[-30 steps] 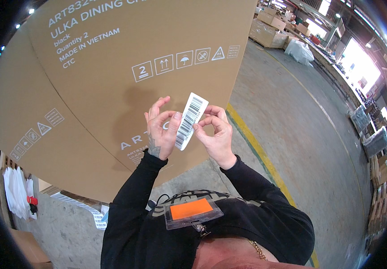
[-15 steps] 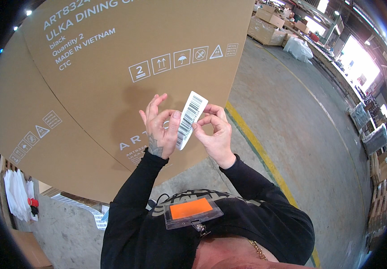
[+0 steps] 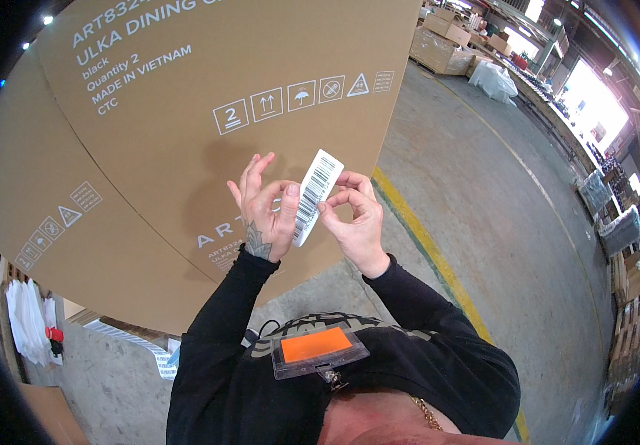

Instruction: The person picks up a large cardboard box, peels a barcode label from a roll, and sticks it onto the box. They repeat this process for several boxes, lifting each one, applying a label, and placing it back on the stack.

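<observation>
Between my two hands is a white barcode label [image 3: 315, 199], tilted, with its printed face toward me. The thumb and forefinger of my left hand [image 3: 269, 211] pinch its left edge; the other fingers of that hand are spread upward. My right hand [image 3: 358, 222] pinches the label's right edge, thumb against forefinger. Behind them, a large brown cardboard carton [image 3: 157, 170] with white print and handling symbols fills the left and upper part of the view. A shadow of my hands falls on its face.
A strip of barcode labels [image 3: 131, 338] hangs or lies below the carton at lower left, near white sheets [image 3: 29, 322]. A yellow floor line [image 3: 439, 271] runs beside the carton. Wooden pallets [image 3: 631, 345] line the right side; wrapped boxes [image 3: 439, 52] stand far off.
Almost nothing differs. Both hands keep their pinch on the label, and the label has shifted very slightly.
</observation>
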The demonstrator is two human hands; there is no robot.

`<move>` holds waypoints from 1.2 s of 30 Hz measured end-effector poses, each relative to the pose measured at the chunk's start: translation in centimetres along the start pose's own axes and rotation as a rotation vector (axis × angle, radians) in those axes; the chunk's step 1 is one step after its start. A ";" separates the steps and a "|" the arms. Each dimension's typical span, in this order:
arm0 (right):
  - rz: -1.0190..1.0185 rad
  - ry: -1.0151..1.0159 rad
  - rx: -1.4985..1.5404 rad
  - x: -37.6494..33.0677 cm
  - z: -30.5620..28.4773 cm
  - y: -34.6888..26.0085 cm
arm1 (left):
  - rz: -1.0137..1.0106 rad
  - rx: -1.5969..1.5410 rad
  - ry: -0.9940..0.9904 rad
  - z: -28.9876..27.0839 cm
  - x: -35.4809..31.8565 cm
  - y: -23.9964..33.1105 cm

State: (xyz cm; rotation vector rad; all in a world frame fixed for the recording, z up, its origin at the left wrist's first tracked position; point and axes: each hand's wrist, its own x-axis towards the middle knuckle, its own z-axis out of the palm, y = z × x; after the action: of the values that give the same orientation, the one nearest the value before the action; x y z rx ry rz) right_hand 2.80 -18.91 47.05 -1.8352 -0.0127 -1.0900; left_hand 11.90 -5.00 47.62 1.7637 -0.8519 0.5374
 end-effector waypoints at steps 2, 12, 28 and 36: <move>0.004 0.004 0.008 0.0 0.1 -0.2 | -0.003 0.081 0.060 0.3 0.1 -0.6; 0.173 0.047 0.455 0.8 -1.2 -0.1 | -0.280 -0.425 0.106 -1.2 -0.1 -2.9; 0.261 0.132 0.756 1.8 -1.4 0.0 | -0.116 -0.380 0.203 -0.5 -2.3 1.5; 0.228 0.130 0.800 1.4 -2.0 0.6 | -0.031 -0.224 0.187 0.1 -1.1 3.3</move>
State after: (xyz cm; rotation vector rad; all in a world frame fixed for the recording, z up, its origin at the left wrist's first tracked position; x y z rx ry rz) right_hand 2.54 -21.30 47.88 -1.0199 -0.1399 -0.8641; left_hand 8.67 -5.45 48.85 1.4952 -0.7232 0.5541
